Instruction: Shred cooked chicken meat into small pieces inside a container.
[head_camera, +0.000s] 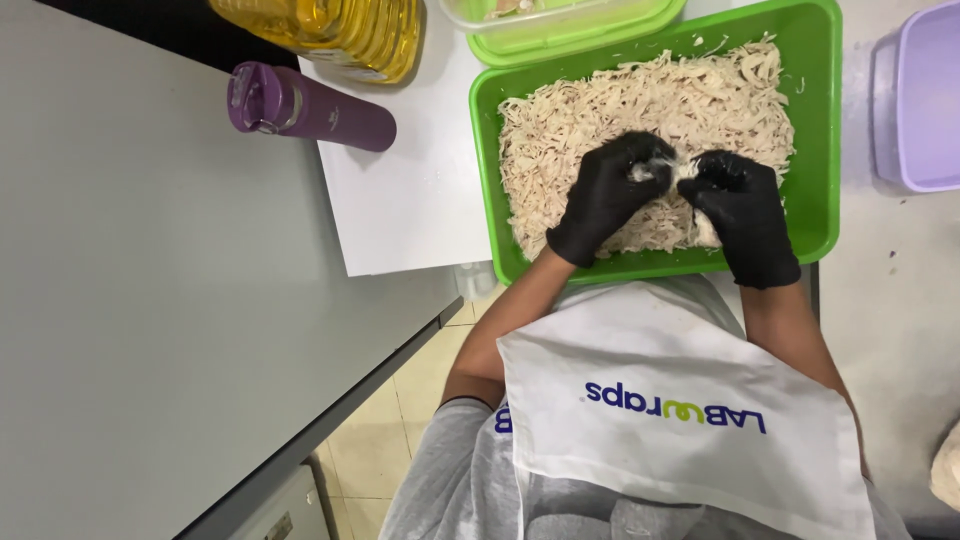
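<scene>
Both gloved hands – left hand (605, 195), right hand (742, 205) – fingers pinching same meat shred (668, 170) (over green tray (820, 120)).

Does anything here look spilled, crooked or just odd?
Only one thing: the purple bottle lies on its side on the table instead of standing. The shredded meat stays inside the green tray; nothing looks spilled.

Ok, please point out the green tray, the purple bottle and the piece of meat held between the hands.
green tray (483, 150): head view, bare left rim.
purple bottle (335, 116): head view, middle of its body.
piece of meat (672, 170): head view, the strand between both gloved hands.
</scene>
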